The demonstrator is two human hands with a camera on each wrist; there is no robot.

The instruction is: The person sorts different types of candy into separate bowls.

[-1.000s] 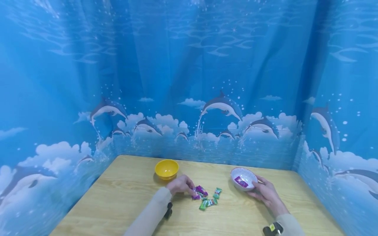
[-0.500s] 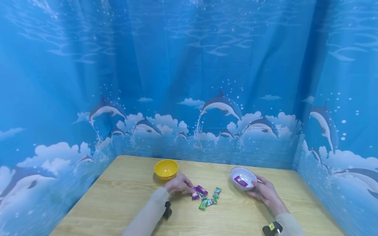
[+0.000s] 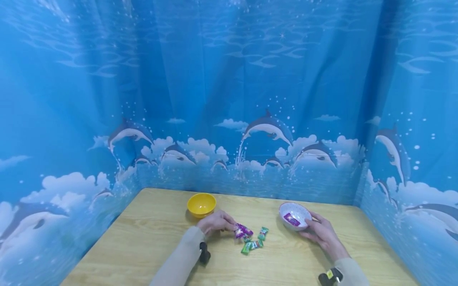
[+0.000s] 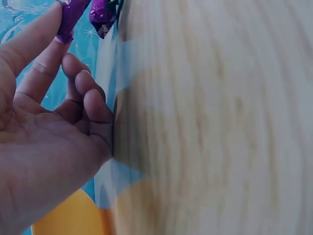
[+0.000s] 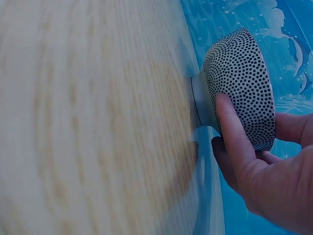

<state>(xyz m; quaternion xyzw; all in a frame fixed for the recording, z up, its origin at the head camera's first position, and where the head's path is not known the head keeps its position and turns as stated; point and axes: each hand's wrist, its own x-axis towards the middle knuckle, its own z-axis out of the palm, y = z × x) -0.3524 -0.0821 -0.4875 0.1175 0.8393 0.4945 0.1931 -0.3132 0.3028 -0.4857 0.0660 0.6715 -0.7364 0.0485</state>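
Note:
My left hand [image 3: 216, 222] pinches a purple-wrapped candy [image 4: 73, 17] between thumb and fingertips, while its other fingers stay curled near the table. A second purple candy [image 3: 246, 230] is right beside the pinched one. Just in front of these, green-wrapped candies [image 3: 246, 248] lie in a loose group. My right hand [image 3: 323, 236] grips the right side of a white bowl [image 3: 299, 212], with fingers along its black-dotted outside [image 5: 239, 73] and the thumb at the rim. Inside that bowl lies one purple candy [image 3: 291, 219]. The bowl's foot appears to rest on the table.
A yellow bowl [image 3: 202, 204] stands behind my left hand. The wood-grain table [image 3: 279, 266] reaches back to a blue dolphin-print curtain [image 3: 229, 99] that hangs on three sides. Each wrist carries a black camera strap [image 3: 204, 253].
My left hand has taken hold of the purple candy and raised it slightly, up and to the right against the other purple one. My right hand and the white bowl keep their place.

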